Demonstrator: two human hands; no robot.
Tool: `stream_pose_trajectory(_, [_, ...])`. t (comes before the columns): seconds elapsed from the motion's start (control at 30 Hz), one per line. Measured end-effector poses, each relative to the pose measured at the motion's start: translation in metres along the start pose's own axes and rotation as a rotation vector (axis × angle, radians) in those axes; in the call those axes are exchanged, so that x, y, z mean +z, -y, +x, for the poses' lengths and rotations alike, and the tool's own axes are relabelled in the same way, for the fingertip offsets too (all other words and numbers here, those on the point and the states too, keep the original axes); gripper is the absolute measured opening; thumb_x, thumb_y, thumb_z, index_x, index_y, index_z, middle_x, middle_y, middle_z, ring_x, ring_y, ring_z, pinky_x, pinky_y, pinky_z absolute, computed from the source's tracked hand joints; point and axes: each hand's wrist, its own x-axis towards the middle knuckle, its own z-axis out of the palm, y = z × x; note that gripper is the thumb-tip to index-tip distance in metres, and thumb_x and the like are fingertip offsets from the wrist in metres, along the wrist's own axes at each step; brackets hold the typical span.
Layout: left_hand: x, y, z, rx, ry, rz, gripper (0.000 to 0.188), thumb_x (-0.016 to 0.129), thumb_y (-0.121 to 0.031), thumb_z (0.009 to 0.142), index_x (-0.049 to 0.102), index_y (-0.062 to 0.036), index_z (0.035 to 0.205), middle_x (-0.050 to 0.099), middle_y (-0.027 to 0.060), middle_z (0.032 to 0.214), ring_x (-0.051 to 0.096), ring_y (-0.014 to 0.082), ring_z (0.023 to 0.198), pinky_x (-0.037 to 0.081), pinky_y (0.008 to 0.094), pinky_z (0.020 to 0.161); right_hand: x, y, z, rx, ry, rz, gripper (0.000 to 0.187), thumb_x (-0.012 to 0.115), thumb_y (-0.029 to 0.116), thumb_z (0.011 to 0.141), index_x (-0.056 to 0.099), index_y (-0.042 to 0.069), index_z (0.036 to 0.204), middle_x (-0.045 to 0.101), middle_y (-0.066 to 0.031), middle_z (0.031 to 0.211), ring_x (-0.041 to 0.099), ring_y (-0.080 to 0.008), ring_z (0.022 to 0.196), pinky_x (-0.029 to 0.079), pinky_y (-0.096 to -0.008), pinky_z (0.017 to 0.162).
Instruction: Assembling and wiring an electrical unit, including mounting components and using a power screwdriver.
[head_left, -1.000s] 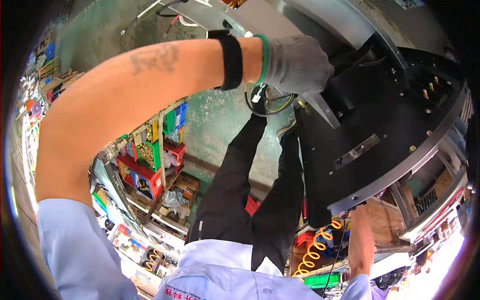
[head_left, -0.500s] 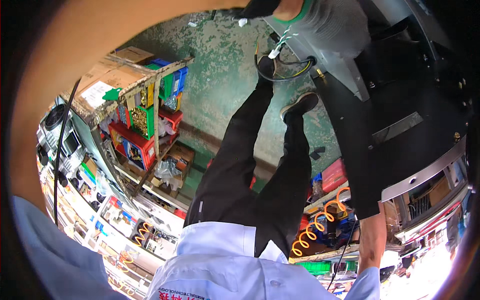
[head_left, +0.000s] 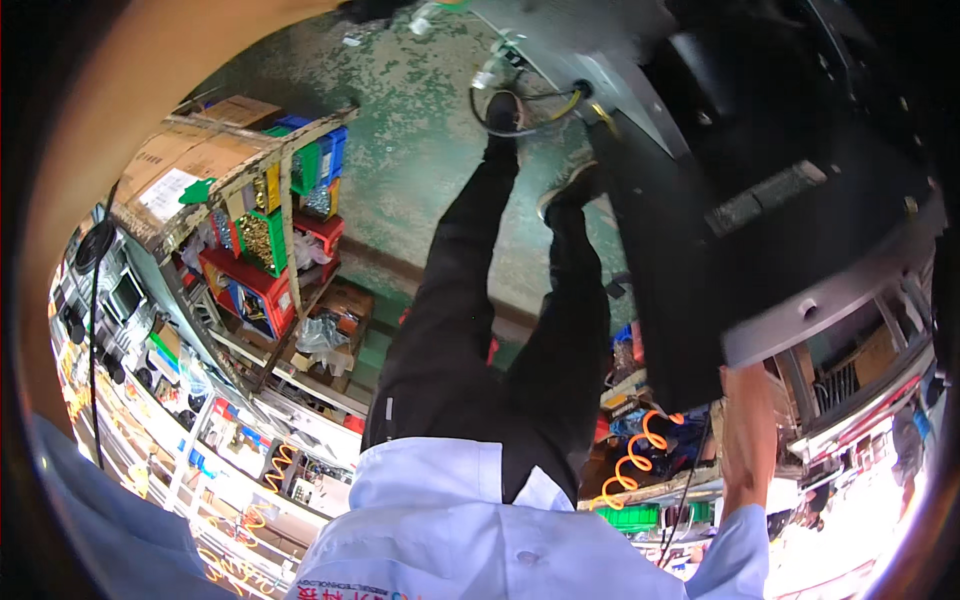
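Note:
A large black metal cabinet (head_left: pixel 660 260) with a slot and a pale metal edge strip fills the right side. My right hand (head_left: pixel 748 395) reaches up to its near edge; the fingers are hidden behind the metal. Far off, my left arm arches along the left and top rim. My left hand (head_left: pixel 610 32), in a grey knit glove with a green cuff, lies blurred against the cabinet's grey metal part, its fingers not distinguishable. From a hole there hangs a dark cable (head_left: pixel 535 132) with a yellow-green wire, and a white connector (head_left: pixel 483 78) dangles beside it.
On the left stands a shelf rack (head_left: pixel 285 150) with a cardboard box (head_left: pixel 185 160) and green, blue and red parts bins (head_left: pixel 262 240). Below the cabinet are an orange coiled hose (head_left: pixel 635 465) and a workbench. My shoes stand on worn green floor (head_left: pixel 400 150).
The view has shifted, so everything lies further left and up. The cabinet has moved slightly left and away relative to the floor, with both hands staying at it. The cable and connector have swung left.

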Motion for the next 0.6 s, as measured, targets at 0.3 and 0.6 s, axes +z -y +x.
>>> stream_pose_trajectory(0.3, [-0.004, 0.005, 0.001, 0.032, 0.041, 0.087, 0.015, 0.064, -0.026, 0.068, 0.061, -0.0122, 0.076, 0.059, 0.0042, 0.085, 0.062, 0.023, 0.072, 0.05, 0.0364, 0.053, 0.009, -0.024, 0.004, -0.025, -0.006, -0.202, 0.032, 0.068, 0.021, 0.073, 0.056, 0.004, 0.098, 0.063, -0.0213, 0.085, 0.063, -0.0412, 0.082, 0.051, -0.0455, 0.069])
stream_pose_trajectory(0.6, [0.02, 0.016, -0.002, 0.11, -0.053, -0.035, 0.025, 0.064, -0.025, 0.068, 0.066, -0.012, 0.09, 0.061, 0.0038, 0.094, 0.062, 0.0206, 0.075, 0.049, 0.0364, 0.053, 0.007, -0.02, 0.002, 0.016, 0.015, -0.048, 0.038, 0.069, 0.024, 0.073, 0.058, 0.005, 0.104, 0.065, -0.0204, 0.09, 0.065, -0.0389, 0.086, 0.051, -0.0442, 0.074])
